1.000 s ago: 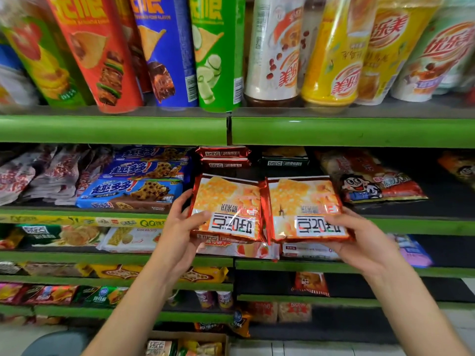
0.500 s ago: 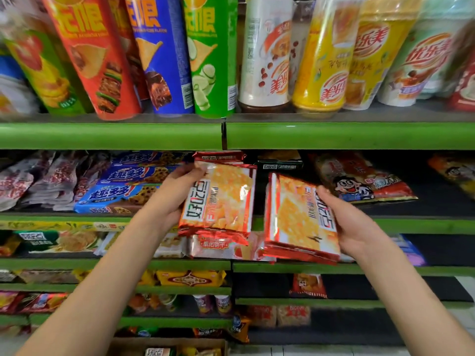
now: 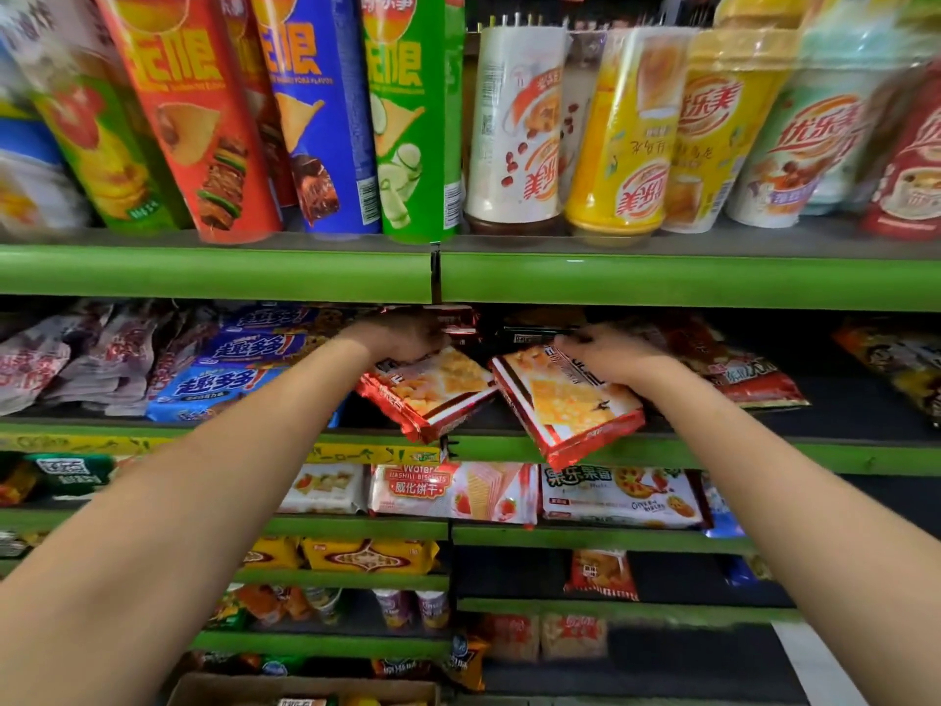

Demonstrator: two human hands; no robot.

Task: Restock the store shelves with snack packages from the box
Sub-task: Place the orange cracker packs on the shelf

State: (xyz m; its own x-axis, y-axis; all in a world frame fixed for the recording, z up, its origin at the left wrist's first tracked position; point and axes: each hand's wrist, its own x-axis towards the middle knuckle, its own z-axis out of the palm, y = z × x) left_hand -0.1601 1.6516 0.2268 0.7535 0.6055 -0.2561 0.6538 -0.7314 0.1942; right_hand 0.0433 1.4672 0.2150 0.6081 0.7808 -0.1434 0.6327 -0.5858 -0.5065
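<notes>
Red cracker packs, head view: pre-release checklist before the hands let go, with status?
1. Left hand grips the left red foil cracker pack at its far end: ok.
2. Right hand grips the right red foil cracker pack: ok.
3. Both packs are fully over the dark shelf deck: not ok, their near corners hang past the green shelf lip.
4. Packs lie flat: not ok, both tilt down toward the camera.
5. Room behind them, by the small red packs at the back: cannot tell, the hands hide it.
6. Neighbouring blue cookie packs undisturbed: cannot tell.
</notes>
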